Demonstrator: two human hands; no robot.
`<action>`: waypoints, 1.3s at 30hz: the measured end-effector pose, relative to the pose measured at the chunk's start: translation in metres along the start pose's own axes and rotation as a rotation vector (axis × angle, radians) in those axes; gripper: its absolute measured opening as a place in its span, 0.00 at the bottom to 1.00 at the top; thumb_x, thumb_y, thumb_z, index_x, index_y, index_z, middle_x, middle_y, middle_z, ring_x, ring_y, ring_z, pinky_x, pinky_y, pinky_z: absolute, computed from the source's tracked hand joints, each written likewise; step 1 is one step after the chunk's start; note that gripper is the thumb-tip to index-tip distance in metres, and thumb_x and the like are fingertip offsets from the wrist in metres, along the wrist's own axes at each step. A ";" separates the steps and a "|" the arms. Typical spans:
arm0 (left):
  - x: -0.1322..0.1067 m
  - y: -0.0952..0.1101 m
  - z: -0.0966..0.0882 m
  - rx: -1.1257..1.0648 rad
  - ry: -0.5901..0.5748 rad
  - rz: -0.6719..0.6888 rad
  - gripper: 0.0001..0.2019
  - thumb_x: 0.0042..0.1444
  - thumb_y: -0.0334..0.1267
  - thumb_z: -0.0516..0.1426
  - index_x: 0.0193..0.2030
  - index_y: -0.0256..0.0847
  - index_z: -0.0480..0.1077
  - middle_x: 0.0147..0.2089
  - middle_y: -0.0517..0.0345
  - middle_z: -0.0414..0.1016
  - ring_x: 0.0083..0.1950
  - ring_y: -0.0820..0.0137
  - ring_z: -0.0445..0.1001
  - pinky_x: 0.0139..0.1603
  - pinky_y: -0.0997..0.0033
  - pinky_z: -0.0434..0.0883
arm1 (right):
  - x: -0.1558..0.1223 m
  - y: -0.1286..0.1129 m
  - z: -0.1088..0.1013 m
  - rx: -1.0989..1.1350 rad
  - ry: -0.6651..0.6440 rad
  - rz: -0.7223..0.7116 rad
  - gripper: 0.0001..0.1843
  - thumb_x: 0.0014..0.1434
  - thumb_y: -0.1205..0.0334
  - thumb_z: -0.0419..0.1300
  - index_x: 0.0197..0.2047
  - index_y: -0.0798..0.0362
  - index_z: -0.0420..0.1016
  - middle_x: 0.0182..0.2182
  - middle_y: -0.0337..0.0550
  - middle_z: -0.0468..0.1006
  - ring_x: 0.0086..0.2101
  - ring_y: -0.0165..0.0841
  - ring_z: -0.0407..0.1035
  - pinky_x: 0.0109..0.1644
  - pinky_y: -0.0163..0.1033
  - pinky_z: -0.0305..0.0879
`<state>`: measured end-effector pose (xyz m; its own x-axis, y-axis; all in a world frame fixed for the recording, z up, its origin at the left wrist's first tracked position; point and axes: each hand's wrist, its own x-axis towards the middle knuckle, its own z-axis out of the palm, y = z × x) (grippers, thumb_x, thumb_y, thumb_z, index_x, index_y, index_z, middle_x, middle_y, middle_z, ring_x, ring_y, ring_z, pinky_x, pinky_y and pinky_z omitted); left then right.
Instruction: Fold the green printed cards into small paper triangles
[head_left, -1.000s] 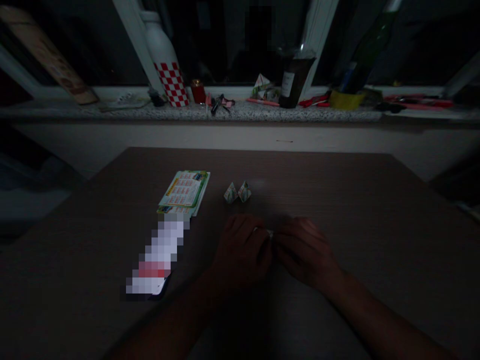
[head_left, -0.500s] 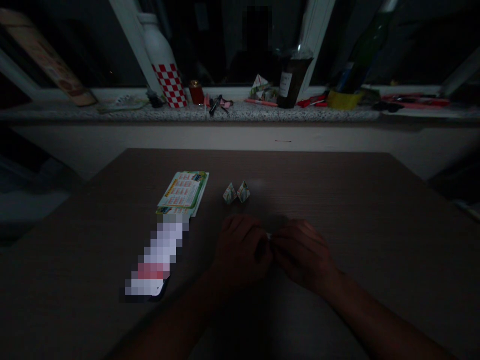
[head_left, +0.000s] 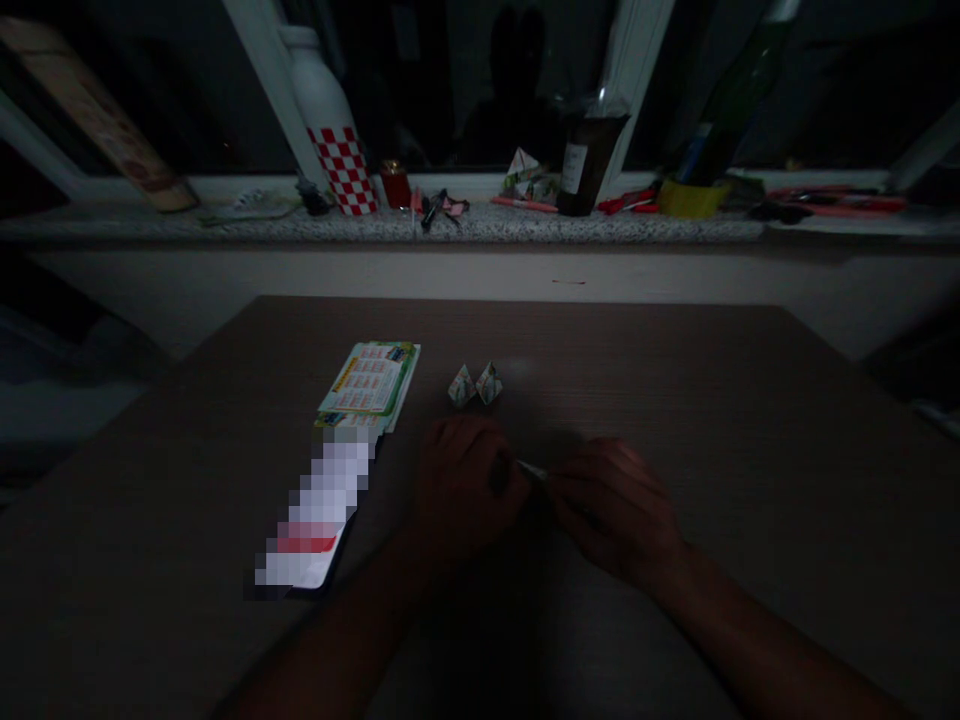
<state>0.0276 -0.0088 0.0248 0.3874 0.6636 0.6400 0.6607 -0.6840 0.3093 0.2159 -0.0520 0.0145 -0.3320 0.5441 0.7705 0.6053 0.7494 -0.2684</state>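
Between my two hands a small piece of folded paper (head_left: 533, 470) shows as a thin pale strip. My left hand (head_left: 466, 480) pinches its left end, and my right hand (head_left: 619, 505) is closed on the right end. Most of the paper is hidden by my fingers, and the light is dim. Just beyond my left hand stand two small folded paper pieces (head_left: 475, 386), side by side. To their left lies a stack of printed calendar cards (head_left: 367, 380). Nearer to me, touching or close to the stack, a lit phone (head_left: 319, 520) lies with its screen blurred out.
The brown table (head_left: 675, 370) ends at a wall under a window sill (head_left: 480, 228). On the sill stand a white bottle with red checks (head_left: 341, 150), a small red jar (head_left: 394, 186), a dark drink cup (head_left: 587, 165) and a green bottle (head_left: 739, 100), among pens and small clutter.
My left hand has shifted a little to the left, away from my right hand. More of the pale paper strip shows between them.
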 end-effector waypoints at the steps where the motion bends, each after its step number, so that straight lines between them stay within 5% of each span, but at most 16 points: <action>1: 0.001 -0.005 0.000 0.020 0.008 -0.015 0.02 0.49 0.31 0.57 0.30 0.40 0.67 0.36 0.54 0.74 0.41 0.63 0.72 0.45 0.60 0.66 | 0.001 -0.001 -0.002 0.003 0.009 0.003 0.11 0.54 0.72 0.63 0.40 0.49 0.75 0.33 0.42 0.80 0.34 0.36 0.74 0.40 0.45 0.70; 6: 0.004 -0.024 -0.006 0.106 -0.040 -0.174 0.02 0.50 0.31 0.57 0.30 0.41 0.66 0.35 0.54 0.73 0.40 0.62 0.71 0.43 0.61 0.67 | 0.004 0.001 -0.013 -0.017 0.059 0.049 0.12 0.53 0.74 0.63 0.39 0.50 0.74 0.31 0.44 0.80 0.33 0.37 0.74 0.38 0.46 0.71; 11: 0.000 -0.009 -0.008 -0.067 0.010 -0.043 0.07 0.52 0.32 0.57 0.39 0.39 0.67 0.43 0.51 0.73 0.46 0.62 0.71 0.49 0.60 0.68 | 0.003 0.006 -0.016 -0.003 0.067 0.081 0.12 0.53 0.74 0.63 0.40 0.51 0.74 0.31 0.45 0.80 0.33 0.38 0.75 0.38 0.46 0.71; 14: -0.003 -0.001 -0.004 -0.133 -0.064 0.049 0.12 0.55 0.34 0.58 0.46 0.37 0.68 0.47 0.48 0.72 0.50 0.62 0.70 0.51 0.60 0.68 | 0.000 0.007 -0.010 0.046 0.046 0.089 0.13 0.53 0.73 0.63 0.41 0.50 0.74 0.32 0.44 0.80 0.34 0.37 0.74 0.38 0.46 0.71; 19: -0.002 -0.003 0.000 -0.150 -0.155 0.158 0.04 0.60 0.31 0.55 0.38 0.39 0.71 0.37 0.55 0.75 0.41 0.68 0.71 0.47 0.64 0.68 | -0.003 0.011 -0.004 0.045 -0.030 0.155 0.11 0.54 0.72 0.62 0.41 0.50 0.74 0.34 0.45 0.79 0.36 0.38 0.74 0.42 0.47 0.70; 32: -0.001 0.011 0.003 -0.069 -0.274 0.237 0.07 0.62 0.30 0.49 0.38 0.36 0.67 0.40 0.50 0.73 0.41 0.63 0.68 0.45 0.61 0.67 | 0.003 0.008 0.001 -0.072 -0.006 0.107 0.07 0.51 0.71 0.63 0.33 0.52 0.72 0.34 0.46 0.79 0.38 0.40 0.72 0.41 0.46 0.67; 39: -0.002 0.007 0.001 -0.039 -0.283 0.151 0.07 0.63 0.30 0.48 0.39 0.37 0.66 0.40 0.50 0.73 0.41 0.63 0.68 0.43 0.60 0.67 | 0.000 0.027 -0.010 -0.125 0.027 0.238 0.07 0.52 0.70 0.62 0.26 0.51 0.68 0.32 0.43 0.79 0.34 0.37 0.73 0.40 0.44 0.66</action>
<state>0.0322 -0.0138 0.0249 0.6462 0.6079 0.4613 0.5592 -0.7886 0.2558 0.2395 -0.0361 0.0128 -0.1507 0.6880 0.7099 0.7492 0.5480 -0.3721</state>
